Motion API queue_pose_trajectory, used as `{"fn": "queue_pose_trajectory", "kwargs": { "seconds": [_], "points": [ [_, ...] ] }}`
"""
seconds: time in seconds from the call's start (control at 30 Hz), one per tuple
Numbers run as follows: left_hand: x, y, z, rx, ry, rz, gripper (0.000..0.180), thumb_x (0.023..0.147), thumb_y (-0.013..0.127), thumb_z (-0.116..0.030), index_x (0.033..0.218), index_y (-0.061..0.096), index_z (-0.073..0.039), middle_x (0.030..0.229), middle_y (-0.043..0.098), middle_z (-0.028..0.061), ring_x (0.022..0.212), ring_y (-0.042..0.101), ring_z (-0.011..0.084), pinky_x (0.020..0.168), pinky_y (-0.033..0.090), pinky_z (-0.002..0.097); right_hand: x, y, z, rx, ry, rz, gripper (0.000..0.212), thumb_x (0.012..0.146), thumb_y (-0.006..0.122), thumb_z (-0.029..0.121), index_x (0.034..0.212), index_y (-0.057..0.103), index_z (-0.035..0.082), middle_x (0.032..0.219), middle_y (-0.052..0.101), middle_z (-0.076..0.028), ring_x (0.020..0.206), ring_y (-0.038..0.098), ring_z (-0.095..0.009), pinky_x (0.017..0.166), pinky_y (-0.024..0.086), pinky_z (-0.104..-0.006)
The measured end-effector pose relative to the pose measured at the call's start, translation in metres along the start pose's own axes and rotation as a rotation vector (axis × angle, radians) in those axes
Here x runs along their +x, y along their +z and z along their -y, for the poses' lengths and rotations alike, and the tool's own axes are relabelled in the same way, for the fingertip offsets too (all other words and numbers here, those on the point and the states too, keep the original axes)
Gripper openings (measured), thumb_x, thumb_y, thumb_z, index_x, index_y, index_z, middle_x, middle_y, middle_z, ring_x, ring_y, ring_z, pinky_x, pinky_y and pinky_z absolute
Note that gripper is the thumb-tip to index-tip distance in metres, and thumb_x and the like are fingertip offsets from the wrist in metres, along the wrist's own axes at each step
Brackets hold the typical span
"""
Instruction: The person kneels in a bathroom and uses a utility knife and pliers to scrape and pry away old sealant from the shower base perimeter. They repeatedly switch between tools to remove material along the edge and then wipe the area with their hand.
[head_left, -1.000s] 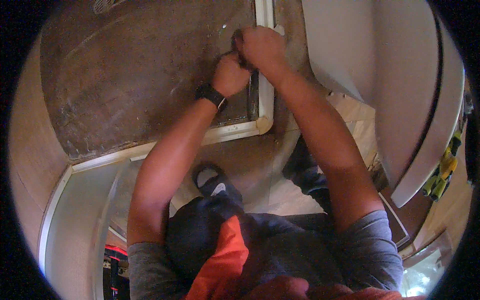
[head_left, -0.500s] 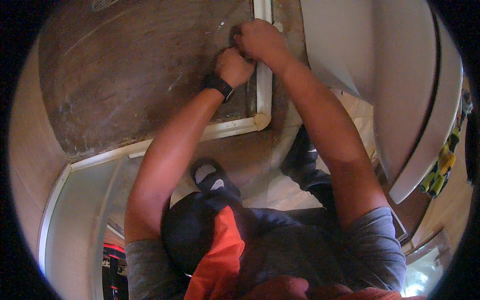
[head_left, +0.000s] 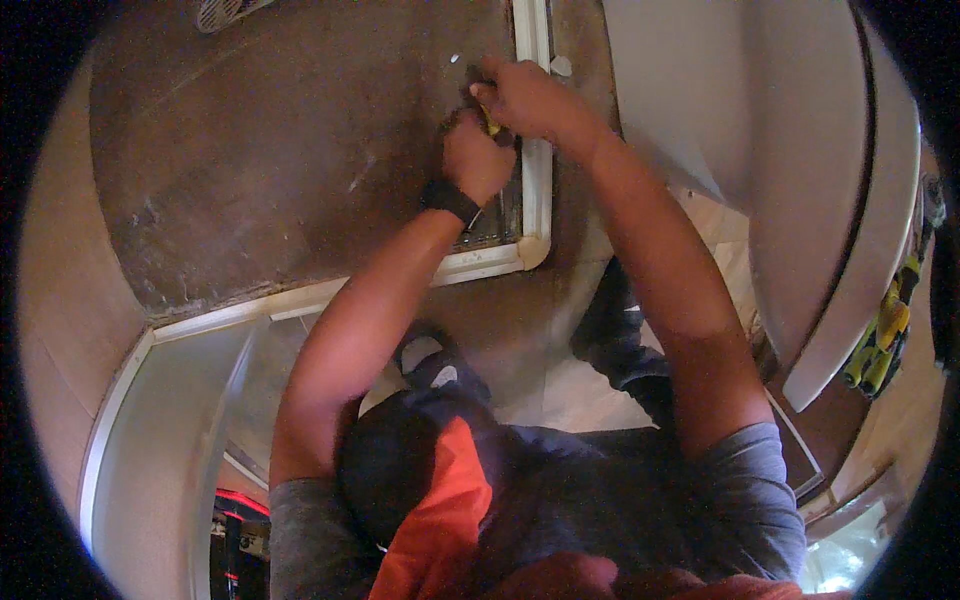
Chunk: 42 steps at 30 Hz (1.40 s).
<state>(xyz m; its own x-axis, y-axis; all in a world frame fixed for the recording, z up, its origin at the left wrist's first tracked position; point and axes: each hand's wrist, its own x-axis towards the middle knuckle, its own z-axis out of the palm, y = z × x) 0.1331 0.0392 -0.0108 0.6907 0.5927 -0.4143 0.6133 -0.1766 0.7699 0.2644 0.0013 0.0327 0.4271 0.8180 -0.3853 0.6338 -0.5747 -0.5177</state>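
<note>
The brown panel [head_left: 260, 150] fills the far left, edged on its right and near sides by the white frame strip [head_left: 534, 190]; both lie as they did a second ago. The left hand [head_left: 476, 160], with a black wristband [head_left: 450, 200], has moved slightly farther along the strip, fist closed. The right hand [head_left: 525, 98] has likewise shifted farther, curled around a small yellow-handled tool [head_left: 491, 124] between the two hands, touching both.

no packages, no labels, no signs, no screens anywhere in view, nothing printed or wrapped to be seen
</note>
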Motion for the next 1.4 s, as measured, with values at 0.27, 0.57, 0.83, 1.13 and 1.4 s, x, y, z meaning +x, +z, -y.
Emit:
{"fn": "queue_pose_trajectory", "kwargs": {
  "seconds": [0.27, 0.57, 0.83, 1.13, 1.4],
  "points": [
    [0.019, -0.035, 0.006, -0.364, 0.066, 0.477, 0.032, 0.092, 0.066, -0.021, 0.117, 0.067, -0.001, 0.116, 0.071, 0.0171, 0.104, 0.068, 0.0268, 0.09, 0.05, 0.0397, -0.009, 0.004, 0.015, -0.047, 0.136, -0.11, 0.045, 0.096, 0.061, 0.046, 0.101, 0.068, 0.002, 0.088, 0.07, -0.025, 0.086, 0.068, -0.046, 0.078, 0.054, -0.054],
    [0.038, -0.022, 0.027, -0.047, 0.103, 0.404, 0.043, 0.083, 0.079, -0.035, 0.111, 0.072, -0.003, 0.109, 0.074, 0.0163, 0.103, 0.07, 0.03, 0.09, 0.053, 0.0413, 0.008, 0.011, 0.002, -0.306, 0.038, -0.165, 0.033, 0.089, 0.069, 0.038, 0.093, 0.075, 0.006, 0.089, 0.072, -0.02, 0.086, 0.07, -0.041, 0.08, 0.056, -0.049],
    [0.013, -0.022, 0.004, 0.001, -0.013, 0.121, 0.048, 0.064, 0.093, -0.036, 0.093, 0.074, -0.003, 0.093, 0.075, 0.0183, 0.086, 0.073, 0.0348, 0.077, 0.057, 0.0421, 0.007, 0.003, -0.007, -0.198, 0.009, 0.056, 0.023, 0.088, 0.063, 0.02, 0.104, 0.075, 0.008, 0.095, 0.073, -0.019, 0.092, 0.069, -0.042, 0.086, 0.055, -0.0482],
    [0.009, -0.024, -0.007, 0.004, -0.024, 0.112, 0.055, 0.073, 0.086, -0.029, 0.114, 0.065, 0.001, 0.105, 0.072, 0.0228, 0.097, 0.07, 0.0399, 0.083, 0.056, 0.0462, -0.01, 0.0, 0.002, 0.003, 0.025, -0.084, 0.037, 0.091, 0.064, 0.037, 0.106, 0.07, 0.004, 0.096, 0.071, -0.023, 0.091, 0.068, -0.044, 0.082, 0.055, -0.052],
    [0.028, -0.015, 0.024, -0.463, 0.047, 0.382, 0.026, 0.094, 0.061, -0.019, 0.112, 0.069, 0.0, 0.106, 0.074, 0.0133, 0.099, 0.069, 0.022, 0.088, 0.051, 0.0385, -0.011, 0.007, 0.009, -0.135, 0.051, -0.187, 0.043, 0.091, 0.067, 0.046, 0.101, 0.073, 0.004, 0.089, 0.071, -0.021, 0.084, 0.069, -0.041, 0.077, 0.056, -0.0511]
  ]
}}
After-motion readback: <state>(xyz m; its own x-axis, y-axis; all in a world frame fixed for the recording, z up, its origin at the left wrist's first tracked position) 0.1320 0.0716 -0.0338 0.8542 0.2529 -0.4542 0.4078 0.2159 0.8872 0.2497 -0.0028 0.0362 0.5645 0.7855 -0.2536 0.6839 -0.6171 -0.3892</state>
